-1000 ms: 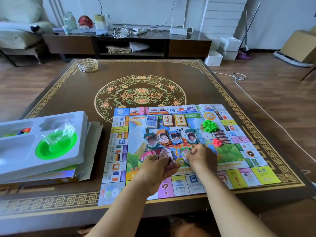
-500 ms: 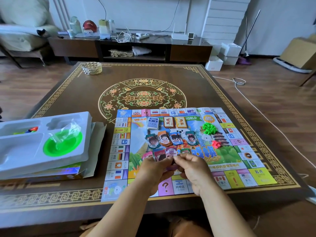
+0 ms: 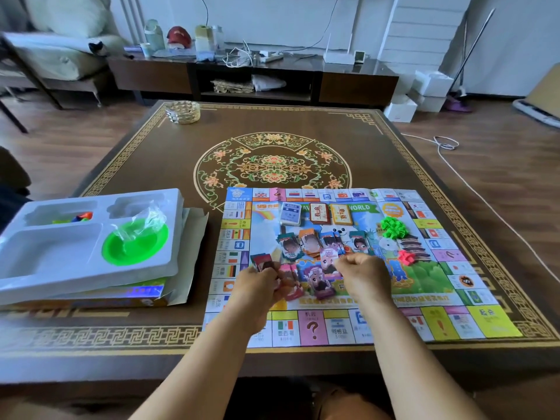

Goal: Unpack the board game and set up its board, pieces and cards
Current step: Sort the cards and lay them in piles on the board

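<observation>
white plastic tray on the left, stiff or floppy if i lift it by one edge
The white moulded plastic tray looks thin-walled, so it would probably flex and feel light. Lifted by one edge, it may tip, letting the loose clear plastic bag in the green round dish slide.

Game board (image 3: 348, 325) on patterned table (image 3: 151, 165), left hand (image 3: 257, 286) gripping cards (image 3: 263, 262), right hand (image 3: 363, 275) fisted

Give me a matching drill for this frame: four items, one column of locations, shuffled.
Things:
1. green bowl
2. green pieces pile
3. woven basket
4. white tray

Places:
A. far left corner of the table
B. on the board's right part
C. on top of the game box
D. in the tray's round compartment

Pairs: 1-D, 2-B, 3-A, 4-C
</observation>
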Demonstrator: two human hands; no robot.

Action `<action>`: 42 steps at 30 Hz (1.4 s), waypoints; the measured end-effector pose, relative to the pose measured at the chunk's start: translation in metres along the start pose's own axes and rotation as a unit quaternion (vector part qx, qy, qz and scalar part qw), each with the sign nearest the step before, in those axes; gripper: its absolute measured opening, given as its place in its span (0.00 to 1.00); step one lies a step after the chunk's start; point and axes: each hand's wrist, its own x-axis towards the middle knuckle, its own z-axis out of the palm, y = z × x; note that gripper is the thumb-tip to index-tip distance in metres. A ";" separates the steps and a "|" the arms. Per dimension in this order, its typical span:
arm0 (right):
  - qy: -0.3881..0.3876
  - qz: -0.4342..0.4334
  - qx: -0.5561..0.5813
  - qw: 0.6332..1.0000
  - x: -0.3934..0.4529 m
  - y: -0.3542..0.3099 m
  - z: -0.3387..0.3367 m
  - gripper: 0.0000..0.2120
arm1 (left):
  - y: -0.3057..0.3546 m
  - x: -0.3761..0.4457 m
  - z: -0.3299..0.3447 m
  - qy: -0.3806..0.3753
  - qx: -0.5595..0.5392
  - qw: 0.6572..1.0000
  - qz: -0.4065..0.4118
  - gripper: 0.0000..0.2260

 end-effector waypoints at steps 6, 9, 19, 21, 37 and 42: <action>-0.026 -0.027 -0.156 0.987 -0.005 0.002 0.021 0.10 | -0.004 -0.002 0.001 -0.020 -0.009 1.000 -0.017 0.01; -0.003 -0.027 -0.216 0.976 -0.005 0.002 0.029 0.10 | -0.007 -0.001 0.000 -0.025 0.009 0.999 -0.023 0.05; -0.213 0.026 0.163 0.963 -0.038 -0.015 0.004 0.07 | -0.014 0.001 0.006 -0.051 0.024 0.998 -0.014 0.08; -0.208 0.042 0.161 0.964 -0.039 -0.010 0.008 0.04 | -0.015 -0.002 0.007 -0.076 0.018 0.997 -0.017 0.07; -0.070 -0.091 -0.193 0.975 -0.022 -0.027 0.054 0.15 | -0.007 0.005 -0.024 0.025 0.018 0.999 0.008 0.02; -0.057 -0.112 -0.220 0.967 -0.022 -0.023 0.056 0.15 | -0.008 0.007 -0.030 0.030 0.015 0.999 0.008 0.04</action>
